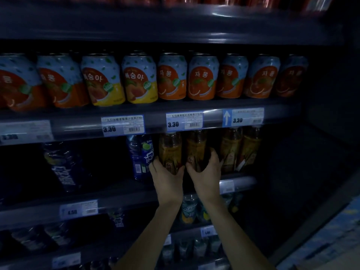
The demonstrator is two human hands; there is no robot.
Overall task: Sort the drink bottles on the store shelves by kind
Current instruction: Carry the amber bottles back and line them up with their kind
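Overall, sorting appears partly done. Above the hands, the row of printed metal juice cans (202,77) is not fully grouped: two yellow-bottomed cans (139,80) stand between orange ones. At hand level, two more amber plastic tea bottles (240,149) stand grouped just right of the hands, while a blue plastic sports-drink bottle (141,154) touches the left-held bottle. The left hand (167,178) grasps one amber tea bottle (170,151); the right hand (206,175) grasps another (195,149), both apparently at the shelf. Lower shelves are too dark to judge.
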